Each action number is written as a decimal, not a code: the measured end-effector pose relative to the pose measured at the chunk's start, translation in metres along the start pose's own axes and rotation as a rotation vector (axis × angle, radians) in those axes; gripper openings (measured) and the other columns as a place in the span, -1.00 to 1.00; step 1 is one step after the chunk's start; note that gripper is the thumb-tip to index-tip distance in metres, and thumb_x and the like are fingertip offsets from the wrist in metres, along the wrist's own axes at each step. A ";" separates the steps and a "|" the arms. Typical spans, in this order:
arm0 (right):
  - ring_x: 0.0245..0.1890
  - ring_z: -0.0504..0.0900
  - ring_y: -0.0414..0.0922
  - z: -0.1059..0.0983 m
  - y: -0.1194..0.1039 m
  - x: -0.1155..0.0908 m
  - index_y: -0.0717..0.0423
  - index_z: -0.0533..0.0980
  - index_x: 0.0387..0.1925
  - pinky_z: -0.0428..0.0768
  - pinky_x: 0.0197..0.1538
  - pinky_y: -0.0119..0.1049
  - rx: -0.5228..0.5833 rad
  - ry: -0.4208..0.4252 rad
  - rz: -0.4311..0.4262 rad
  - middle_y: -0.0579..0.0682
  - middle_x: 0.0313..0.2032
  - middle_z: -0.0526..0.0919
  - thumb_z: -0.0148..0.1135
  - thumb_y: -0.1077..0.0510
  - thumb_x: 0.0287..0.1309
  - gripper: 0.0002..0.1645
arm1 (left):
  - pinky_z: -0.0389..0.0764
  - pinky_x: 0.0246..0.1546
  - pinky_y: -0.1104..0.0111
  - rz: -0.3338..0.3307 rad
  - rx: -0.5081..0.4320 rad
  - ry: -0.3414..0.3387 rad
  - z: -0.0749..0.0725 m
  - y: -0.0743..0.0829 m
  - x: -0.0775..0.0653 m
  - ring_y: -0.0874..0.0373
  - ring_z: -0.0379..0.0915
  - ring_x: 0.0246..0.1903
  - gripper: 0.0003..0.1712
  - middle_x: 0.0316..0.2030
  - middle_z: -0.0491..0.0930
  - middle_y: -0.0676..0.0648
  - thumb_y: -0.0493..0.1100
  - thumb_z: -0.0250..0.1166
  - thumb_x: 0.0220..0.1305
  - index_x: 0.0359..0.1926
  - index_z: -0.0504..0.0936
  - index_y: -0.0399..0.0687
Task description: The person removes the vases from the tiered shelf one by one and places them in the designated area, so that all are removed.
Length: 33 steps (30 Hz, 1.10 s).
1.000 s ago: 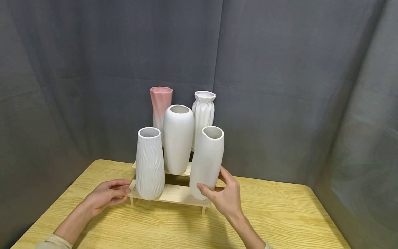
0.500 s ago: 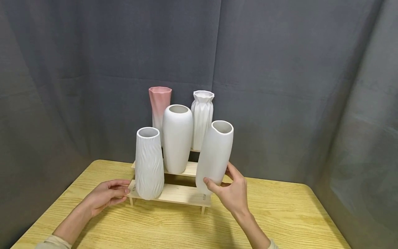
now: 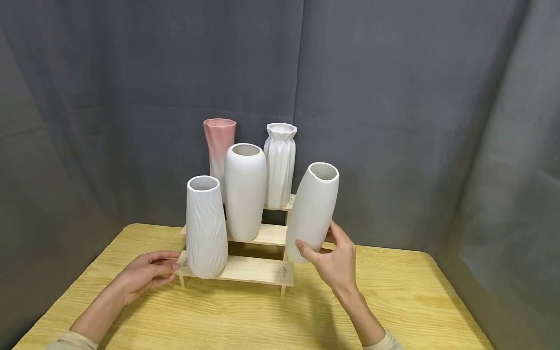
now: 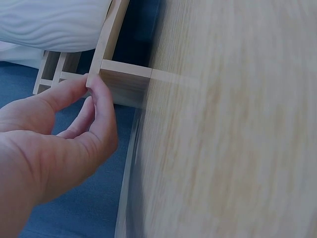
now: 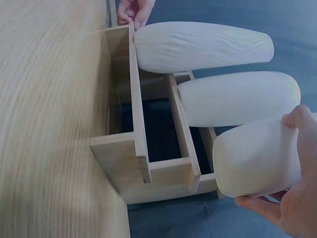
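My right hand [image 3: 337, 262] grips a smooth white vase [image 3: 312, 209] near its base. The vase leans with its mouth to the right and hangs off the lower shelf, to the right of the stand. In the right wrist view, the thumb and fingers go round this vase [image 5: 255, 158]. My left hand [image 4: 64, 124] pinches the left end of the lowest shelf of a wooden tiered stand [image 3: 258, 271]. A white vase with wavy ridges [image 3: 206, 228] stands on that shelf, beside the left hand.
On the middle tier stands a tall smooth white vase [image 3: 245, 194]. A pink-to-white vase [image 3: 220, 146] and a pleated white vase [image 3: 280, 165] stand at the back. The wooden table [image 3: 393, 296] meets grey curtains [image 3: 393, 121] behind and at both sides.
My right hand has lifted the smooth white vase off the lowest shelf, moving it up and rightward, and its tilt has grown. The left hand keeps its hold on the shelf end.
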State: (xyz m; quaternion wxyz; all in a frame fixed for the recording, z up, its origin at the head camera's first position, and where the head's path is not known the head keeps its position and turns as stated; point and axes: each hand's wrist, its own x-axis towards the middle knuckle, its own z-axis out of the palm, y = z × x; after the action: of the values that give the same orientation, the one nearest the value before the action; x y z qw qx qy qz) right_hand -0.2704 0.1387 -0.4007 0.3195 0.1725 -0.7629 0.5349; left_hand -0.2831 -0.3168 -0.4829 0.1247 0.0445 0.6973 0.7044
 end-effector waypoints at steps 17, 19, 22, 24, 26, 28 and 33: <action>-0.12 0.64 -0.02 -0.015 0.020 0.012 0.06 0.53 0.28 0.74 -0.36 -0.21 -0.132 0.095 -0.025 0.04 0.00 0.63 0.72 0.12 -0.20 -0.09 | 0.64 0.04 0.24 -0.006 -0.012 0.002 -0.003 0.000 -0.001 0.12 0.59 -0.06 -0.29 -0.04 0.55 -0.14 -0.27 0.34 0.41 0.41 0.25 -0.51; -0.10 0.62 -0.02 -0.016 0.023 0.013 0.09 0.52 0.28 0.75 -0.35 -0.17 -0.160 0.101 -0.045 0.05 0.01 0.62 0.72 0.11 -0.21 -0.07 | 0.64 0.04 0.25 -0.003 -0.013 0.000 -0.003 -0.001 -0.001 0.12 0.59 -0.07 -0.29 -0.05 0.55 -0.14 -0.26 0.33 0.42 0.41 0.24 -0.51; -0.08 0.60 -0.01 -0.018 0.028 0.013 0.13 0.51 0.27 0.75 -0.33 -0.09 -0.187 0.099 -0.073 0.08 0.01 0.61 0.71 0.10 -0.21 -0.07 | 0.65 0.02 0.26 -0.002 -0.017 0.000 -0.002 -0.001 -0.001 0.12 0.59 -0.09 -0.30 -0.07 0.55 -0.14 -0.27 0.32 0.43 0.41 0.25 -0.51; -0.06 0.60 -0.01 -0.020 0.031 0.014 0.13 0.51 0.27 0.75 -0.32 -0.06 -0.203 0.096 -0.083 0.08 0.01 0.61 0.71 0.09 -0.22 -0.07 | 0.66 0.00 0.27 -0.003 -0.025 -0.003 -0.002 -0.001 -0.001 0.13 0.59 -0.10 -0.32 -0.08 0.55 -0.13 -0.28 0.31 0.43 0.41 0.26 -0.51; -0.05 0.60 0.00 -0.021 0.034 0.014 0.13 0.51 0.27 0.75 -0.32 -0.05 -0.214 0.092 -0.086 0.09 0.02 0.60 0.71 0.08 -0.22 -0.06 | 0.67 -0.02 0.28 -0.008 -0.032 -0.002 -0.001 -0.002 -0.001 0.13 0.59 -0.12 -0.33 -0.09 0.55 -0.13 -0.29 0.31 0.43 0.41 0.27 -0.50; -0.05 0.60 0.01 -0.022 0.038 0.014 0.14 0.51 0.27 0.75 -0.32 -0.05 -0.230 0.095 -0.087 0.11 0.03 0.61 0.71 0.07 -0.22 -0.05 | 0.67 -0.03 0.27 -0.007 -0.029 -0.007 -0.001 -0.002 0.000 0.13 0.58 -0.11 -0.34 -0.08 0.55 -0.12 -0.28 0.30 0.44 0.41 0.26 -0.49; -0.07 0.60 0.03 -0.026 0.051 0.014 0.18 0.51 0.26 0.75 -0.34 -0.04 -0.254 0.115 -0.080 0.15 0.01 0.61 0.71 0.08 -0.23 -0.06 | 0.66 -0.01 0.26 -0.016 -0.002 -0.003 -0.001 -0.002 0.001 0.12 0.58 -0.08 -0.30 -0.05 0.55 -0.11 -0.23 0.31 0.44 0.43 0.24 -0.47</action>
State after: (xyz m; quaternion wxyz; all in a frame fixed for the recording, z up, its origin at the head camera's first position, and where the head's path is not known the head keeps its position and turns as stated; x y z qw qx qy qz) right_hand -0.3037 0.1828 -0.4217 0.4029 0.1300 -0.7974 0.4299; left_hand -0.2839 -0.3173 -0.4847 0.1312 0.0398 0.6969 0.7039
